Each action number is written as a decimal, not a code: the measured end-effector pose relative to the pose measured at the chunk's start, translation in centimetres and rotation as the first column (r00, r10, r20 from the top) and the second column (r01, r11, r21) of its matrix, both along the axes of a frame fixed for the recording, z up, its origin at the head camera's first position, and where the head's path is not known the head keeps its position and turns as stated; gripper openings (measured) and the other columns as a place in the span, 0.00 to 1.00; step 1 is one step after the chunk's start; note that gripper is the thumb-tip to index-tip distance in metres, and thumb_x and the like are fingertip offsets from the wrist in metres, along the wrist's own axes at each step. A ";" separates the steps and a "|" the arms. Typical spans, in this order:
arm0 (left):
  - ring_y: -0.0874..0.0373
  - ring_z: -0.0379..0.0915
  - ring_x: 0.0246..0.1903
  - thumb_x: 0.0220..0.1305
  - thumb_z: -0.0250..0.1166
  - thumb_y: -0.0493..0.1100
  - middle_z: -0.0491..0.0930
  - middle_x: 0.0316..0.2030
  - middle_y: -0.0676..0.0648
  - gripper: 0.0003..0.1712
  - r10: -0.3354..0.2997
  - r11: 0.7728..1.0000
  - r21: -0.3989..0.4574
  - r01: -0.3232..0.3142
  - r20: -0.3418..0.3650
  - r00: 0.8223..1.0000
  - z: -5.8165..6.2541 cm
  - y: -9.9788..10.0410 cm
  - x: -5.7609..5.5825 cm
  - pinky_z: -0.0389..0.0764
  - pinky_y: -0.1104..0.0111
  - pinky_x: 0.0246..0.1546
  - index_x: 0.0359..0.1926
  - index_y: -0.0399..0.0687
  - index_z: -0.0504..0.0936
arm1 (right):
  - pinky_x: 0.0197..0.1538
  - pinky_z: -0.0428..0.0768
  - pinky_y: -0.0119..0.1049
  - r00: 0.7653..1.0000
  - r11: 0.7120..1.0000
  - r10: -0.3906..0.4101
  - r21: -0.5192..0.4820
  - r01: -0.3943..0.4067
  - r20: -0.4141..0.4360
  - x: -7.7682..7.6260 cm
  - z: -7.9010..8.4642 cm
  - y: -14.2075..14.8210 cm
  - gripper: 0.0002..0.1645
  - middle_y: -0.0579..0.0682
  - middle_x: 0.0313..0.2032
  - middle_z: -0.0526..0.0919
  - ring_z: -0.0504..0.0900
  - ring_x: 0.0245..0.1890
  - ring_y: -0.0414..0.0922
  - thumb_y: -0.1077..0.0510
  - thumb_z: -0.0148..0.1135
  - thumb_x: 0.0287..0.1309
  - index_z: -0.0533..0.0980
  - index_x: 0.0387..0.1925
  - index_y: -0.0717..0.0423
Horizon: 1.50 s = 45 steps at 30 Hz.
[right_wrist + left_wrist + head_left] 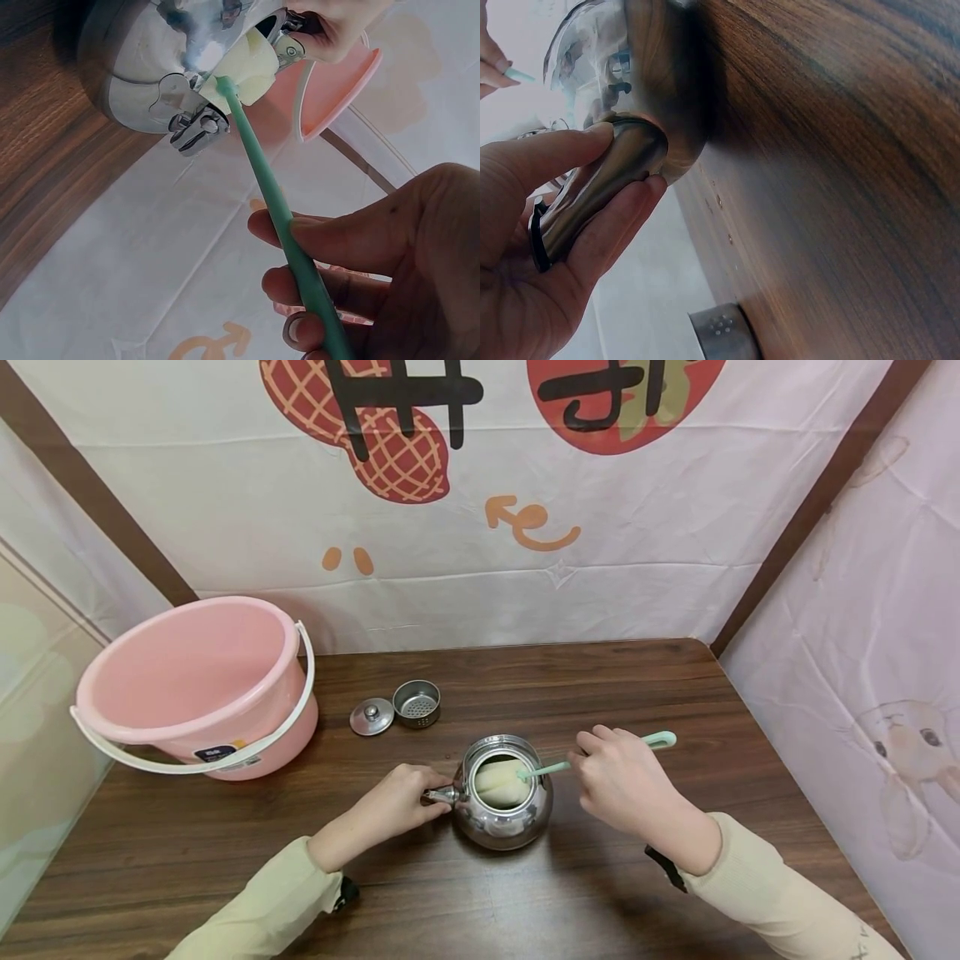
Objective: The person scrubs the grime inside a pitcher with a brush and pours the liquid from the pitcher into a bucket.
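Note:
A shiny metal kettle stands on the table with its top uncovered. My left hand grips the tapered spout on its left side, thumb above and fingers beneath in the left wrist view, where the spout shows closely. In my right hand is the green handle of a sponge brush, held between thumb and curled fingers. The brush's pale sponge head sits in the kettle's mouth; its lower part is hidden inside.
Behind the kettle, a small metal lid lies beside a perforated metal strainer. A pink bucket with a white handle stands at the left of the wooden table. Printed cloth hangs behind and at the sides.

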<state>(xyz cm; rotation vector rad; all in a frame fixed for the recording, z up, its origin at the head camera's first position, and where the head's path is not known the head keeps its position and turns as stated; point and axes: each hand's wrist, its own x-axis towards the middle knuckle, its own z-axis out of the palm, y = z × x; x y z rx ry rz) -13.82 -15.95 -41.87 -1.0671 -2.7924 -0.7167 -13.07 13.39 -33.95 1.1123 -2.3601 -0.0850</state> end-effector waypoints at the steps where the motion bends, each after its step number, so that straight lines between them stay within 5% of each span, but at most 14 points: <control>1: 0.55 0.79 0.31 0.47 0.69 0.38 0.83 0.30 0.45 0.13 0.001 1.000 0.000 -0.001 0.004 1.000 0.0 0.0 0.0 0.78 0.66 0.32 0.36 0.35 0.83 | 0.19 0.60 0.31 1.000 1.000 0.002 0.001 -0.002 0.001 0.0 0.1 0.0 0.13 0.47 0.17 0.68 0.61 0.16 0.44 0.69 0.53 0.28 0.81 0.20 0.58; 24: 0.55 0.79 0.32 0.48 0.69 0.38 0.83 0.31 0.44 0.13 0.001 1.000 0.000 -0.001 0.021 1.000 0.2 -0.1 -0.1 0.79 0.66 0.32 0.36 0.35 0.83 | 0.19 0.57 0.31 0.998 0.998 0.027 -0.059 -0.030 -0.061 0.5 2.2 0.8 0.17 0.47 0.16 0.64 0.58 0.16 0.44 0.70 0.48 0.19 0.79 0.19 0.59; 45: 0.56 0.78 0.32 0.47 0.70 0.39 0.82 0.30 0.46 0.13 -0.006 1.000 -0.005 0.006 -0.017 1.000 -0.2 -0.2 -0.1 0.78 0.65 0.34 0.35 0.37 0.83 | 0.19 0.58 0.31 0.992 0.987 0.000 -0.158 -0.020 -0.126 1.3 3.5 2.2 0.24 0.50 0.19 0.71 0.62 0.17 0.45 0.68 0.38 0.33 0.82 0.25 0.62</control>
